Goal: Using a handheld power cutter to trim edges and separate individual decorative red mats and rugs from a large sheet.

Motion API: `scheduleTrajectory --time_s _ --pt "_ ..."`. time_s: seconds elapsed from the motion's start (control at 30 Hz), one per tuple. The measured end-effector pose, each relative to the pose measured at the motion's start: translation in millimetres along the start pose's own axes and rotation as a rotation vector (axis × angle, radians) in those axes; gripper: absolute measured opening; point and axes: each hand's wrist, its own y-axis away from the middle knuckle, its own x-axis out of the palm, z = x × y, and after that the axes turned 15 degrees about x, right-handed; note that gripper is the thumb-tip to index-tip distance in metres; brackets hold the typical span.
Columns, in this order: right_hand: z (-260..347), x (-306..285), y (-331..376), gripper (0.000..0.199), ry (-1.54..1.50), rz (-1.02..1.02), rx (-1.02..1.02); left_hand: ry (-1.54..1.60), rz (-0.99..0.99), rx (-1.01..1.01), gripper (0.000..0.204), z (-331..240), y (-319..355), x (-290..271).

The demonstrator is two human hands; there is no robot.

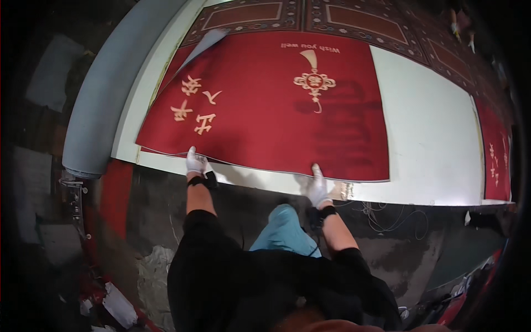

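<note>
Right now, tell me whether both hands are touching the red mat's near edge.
Touching. The head view shows the left hand and right hand, both white-gloved, gripping the near edge of the red mat on the white table.

We find open room on the bare white worktop (431,138) to the right of the red mat (265,110), where a hand could pass freely. To the left, a grey roll (105,105) lies along the worktop's edge and blocks that side. Patterned mats (354,22) cover the far end, and loose wires (387,216) hang below the near edge.
</note>
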Motion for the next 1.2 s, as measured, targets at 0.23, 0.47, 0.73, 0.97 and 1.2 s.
scheduleTrajectory --time_s 0.23,0.47,0.73,0.97,1.2 --pt "3 -2 5 0.028 -0.11 -0.496 -0.303 -0.454 -0.268 0.261 0.046 33 -36 80" --pt "-24 6 -6 0.043 0.094 -0.592 -0.312 -0.647 -0.314 0.407 0.062 -8 -36 90" --pt "-29 15 -32 0.054 0.314 -1.342 -0.621 -1.134 -0.412 0.266 0.094 21 -40 56" --pt "-2 23 -25 0.053 0.777 -1.766 -0.546 -0.949 -0.287 0.133 0.088 30 -39 53" --pt "9 118 -22 0.05 0.501 -1.164 -1.363 -1.182 0.0 0.032 0.058 8 -67 -21"
